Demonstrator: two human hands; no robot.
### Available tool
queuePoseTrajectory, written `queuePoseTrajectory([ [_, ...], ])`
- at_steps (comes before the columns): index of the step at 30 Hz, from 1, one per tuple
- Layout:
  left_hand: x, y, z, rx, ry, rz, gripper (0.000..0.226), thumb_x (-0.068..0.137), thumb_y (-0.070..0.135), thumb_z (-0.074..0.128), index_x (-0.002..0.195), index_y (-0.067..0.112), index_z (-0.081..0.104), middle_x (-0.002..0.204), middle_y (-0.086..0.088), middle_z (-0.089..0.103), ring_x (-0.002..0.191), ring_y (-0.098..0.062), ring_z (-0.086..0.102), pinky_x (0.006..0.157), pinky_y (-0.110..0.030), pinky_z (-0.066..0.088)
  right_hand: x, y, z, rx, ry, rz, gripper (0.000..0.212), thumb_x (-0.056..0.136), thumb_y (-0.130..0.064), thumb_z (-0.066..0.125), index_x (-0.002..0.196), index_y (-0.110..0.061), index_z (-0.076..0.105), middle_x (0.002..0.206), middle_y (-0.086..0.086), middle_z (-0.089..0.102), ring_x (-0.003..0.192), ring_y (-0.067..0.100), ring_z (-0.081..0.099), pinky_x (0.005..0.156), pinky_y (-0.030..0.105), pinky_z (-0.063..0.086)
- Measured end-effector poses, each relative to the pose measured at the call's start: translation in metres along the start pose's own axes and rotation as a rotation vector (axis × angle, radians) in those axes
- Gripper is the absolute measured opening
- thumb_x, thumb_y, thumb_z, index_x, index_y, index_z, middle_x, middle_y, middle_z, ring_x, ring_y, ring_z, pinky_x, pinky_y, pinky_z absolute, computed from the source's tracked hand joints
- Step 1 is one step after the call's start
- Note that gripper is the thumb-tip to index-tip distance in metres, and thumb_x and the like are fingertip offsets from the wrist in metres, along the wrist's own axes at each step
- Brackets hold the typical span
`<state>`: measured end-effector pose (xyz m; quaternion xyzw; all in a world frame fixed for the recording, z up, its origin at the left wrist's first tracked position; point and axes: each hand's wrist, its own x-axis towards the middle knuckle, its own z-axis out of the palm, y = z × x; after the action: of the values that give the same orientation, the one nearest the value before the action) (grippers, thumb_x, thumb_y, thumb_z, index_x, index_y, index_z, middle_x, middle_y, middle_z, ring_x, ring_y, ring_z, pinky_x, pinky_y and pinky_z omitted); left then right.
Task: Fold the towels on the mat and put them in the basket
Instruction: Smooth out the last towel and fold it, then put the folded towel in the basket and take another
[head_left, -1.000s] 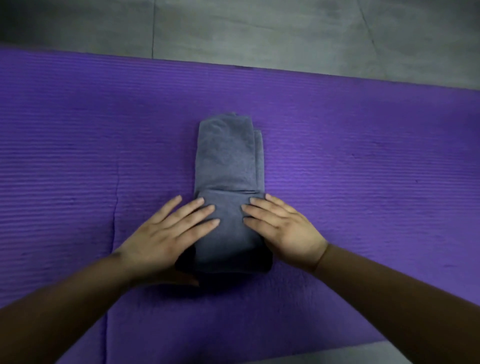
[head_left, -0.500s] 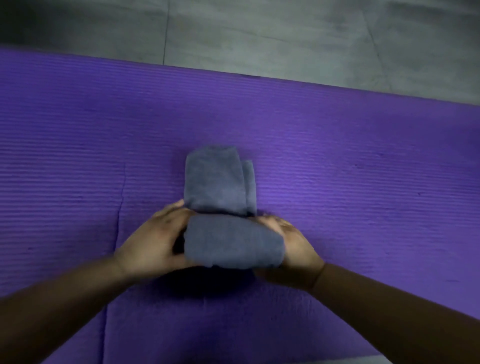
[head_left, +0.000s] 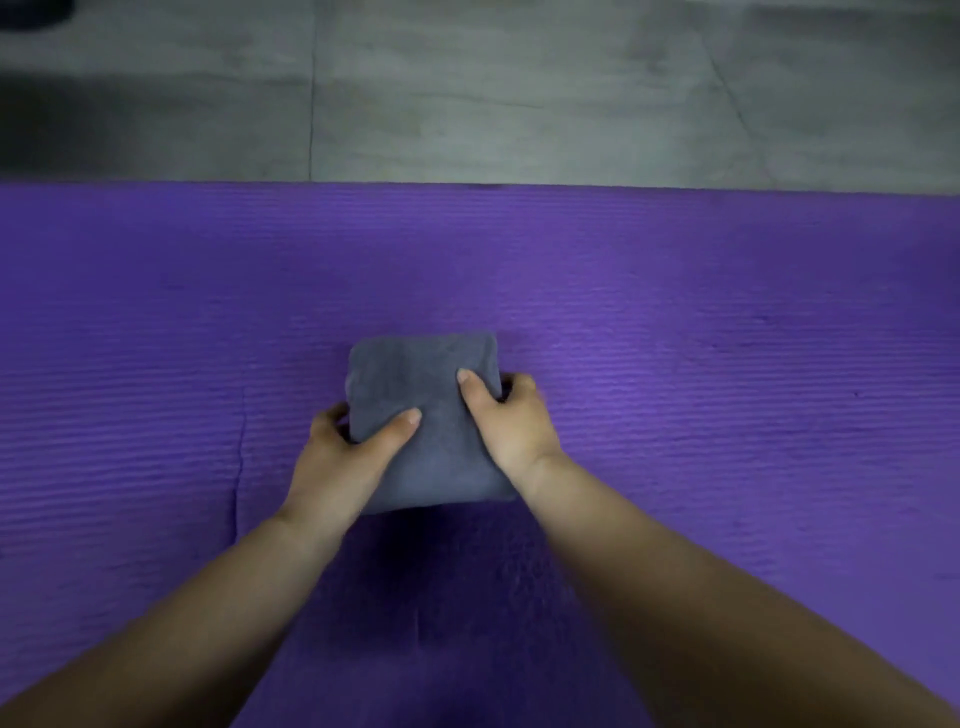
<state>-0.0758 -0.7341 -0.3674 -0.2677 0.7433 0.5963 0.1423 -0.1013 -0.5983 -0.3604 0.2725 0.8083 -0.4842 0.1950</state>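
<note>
1. Holding: grey towel (head_left: 426, 415), folded to a compact near-square packet, lying on the purple mat (head_left: 727, 322) roughly at its middle, well short of the mat's far edge.
2. Left hand (head_left: 343, 457): closed on the towel's left side, thumb over the top face, fingers curled around the edge.
3. Right hand (head_left: 511, 421): closed on the towel's right side, thumb on top, fingers wrapped around the edge.
4. Basket: not in view; its place relative to the towel cannot be told.
5. Risk: the layers may slip and spring open on lifting if the grip catches only the top plies; soft pile offers little hold.
6. Risk: an uneven lift would let the near edge sag and unfold.
7. Materials: towel plush, matte, rounded at corners; mat foam, finely ribbed, with a crease left of the towel; floor (head_left: 519, 104) beyond the mat grey, smooth, tiled.
</note>
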Motion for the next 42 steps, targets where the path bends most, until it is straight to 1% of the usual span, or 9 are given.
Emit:
queuePoseTrajectory([
  [3,-0.024,0.038,0.001,-0.178,-0.067,-0.115,0.024,0.073,0.03,0.071,0.091,0.016,0.062,0.097,-0.006,0.067,0.079,-0.015,0.062,0.068,-0.027,0.048,-0.018,-0.02,-0.031,0.253,-0.16,0.161,0.049,0.084,-0.045,0.057,0.115,-0.006,0.056,0.118,0.011,0.062,0.109,0.026,0.059,0.096,0.031,0.045],
  [8,-0.125,0.164,0.011,-0.159,-0.314,-0.074,0.056,0.035,0.04,0.072,0.086,0.017,0.064,0.079,0.002,0.074,0.071,-0.011,0.07,0.061,-0.026,0.056,-0.113,-0.068,-0.162,0.767,-0.402,0.244,0.023,0.089,-0.028,0.054,0.109,-0.016,0.055,0.105,0.005,0.065,0.091,0.016,0.063,0.085,0.028,0.051],
  [11,-0.201,0.262,0.047,-0.12,-0.443,-0.069,0.057,0.038,0.036,0.073,0.09,0.014,0.064,0.081,0.0,0.074,0.074,-0.014,0.069,0.059,-0.024,0.055,-0.193,-0.109,-0.278,0.872,-0.253,0.202,0.011,0.09,-0.019,0.053,0.101,-0.018,0.053,0.095,0.0,0.064,0.08,0.009,0.062,0.071,0.019,0.053],
  [20,-0.478,0.518,0.288,0.079,-0.79,-0.026,0.067,0.03,0.046,0.07,0.091,0.02,0.064,0.077,0.005,0.072,0.069,-0.013,0.068,0.054,-0.023,0.049,-0.389,-0.119,-0.66,1.136,0.259,0.17,0.027,0.088,-0.017,0.055,0.115,-0.014,0.053,0.101,0.005,0.066,0.083,0.014,0.065,0.065,0.021,0.055],
  [27,-0.624,0.568,0.501,0.131,-0.954,-0.033,0.062,0.054,0.032,0.076,0.111,0.012,0.061,0.104,-0.008,0.069,0.085,-0.018,0.067,0.062,-0.023,0.051,-0.434,-0.023,-0.887,1.137,0.477,0.134,0.032,0.089,-0.011,0.055,0.12,-0.009,0.051,0.103,0.007,0.065,0.077,0.011,0.065,0.057,0.016,0.053],
  [30,-0.639,0.573,0.584,0.115,-0.96,-0.036,0.027,0.075,0.016,0.072,0.101,0.015,0.063,0.092,-0.003,0.07,0.071,-0.01,0.069,0.054,-0.018,0.051,-0.414,0.008,-0.958,1.123,0.506,0.153,0.036,0.088,-0.014,0.057,0.123,-0.013,0.048,0.114,0.01,0.063,0.084,0.014,0.064,0.059,0.016,0.055],
  [34,-0.654,0.583,0.692,0.104,-0.944,-0.067,0.044,0.063,0.024,0.071,0.105,0.014,0.06,0.092,-0.002,0.07,0.074,-0.014,0.068,0.054,-0.019,0.053,-0.38,0.048,-1.052,1.071,0.539,0.206,0.032,0.089,-0.014,0.056,0.12,-0.015,0.049,0.105,0.004,0.063,0.084,0.014,0.062,0.057,0.015,0.054],
  [37,-0.662,0.598,0.77,0.151,-0.963,-0.089,0.019,0.082,0.014,0.065,0.098,0.022,0.059,0.088,0.006,0.068,0.073,-0.007,0.067,0.056,-0.015,0.051,-0.349,0.073,-1.124,1.02,0.582,0.205,0.03,0.09,-0.009,0.054,0.119,-0.012,0.051,0.105,0.006,0.063,0.084,0.014,0.061,0.056,0.013,0.053],
  [42,-0.651,0.603,0.859,0.339,-0.763,-0.045,0.04,0.093,0.024,0.048,0.131,0.011,0.046,0.124,-0.002,0.053,0.12,-0.02,0.049,0.084,-0.016,0.036,-0.281,0.112,-1.222,0.881,0.515,0.212,0.031,0.09,-0.005,0.052,0.12,-0.011,0.05,0.113,0.01,0.06,0.091,0.02,0.059,0.068,0.021,0.053],
])
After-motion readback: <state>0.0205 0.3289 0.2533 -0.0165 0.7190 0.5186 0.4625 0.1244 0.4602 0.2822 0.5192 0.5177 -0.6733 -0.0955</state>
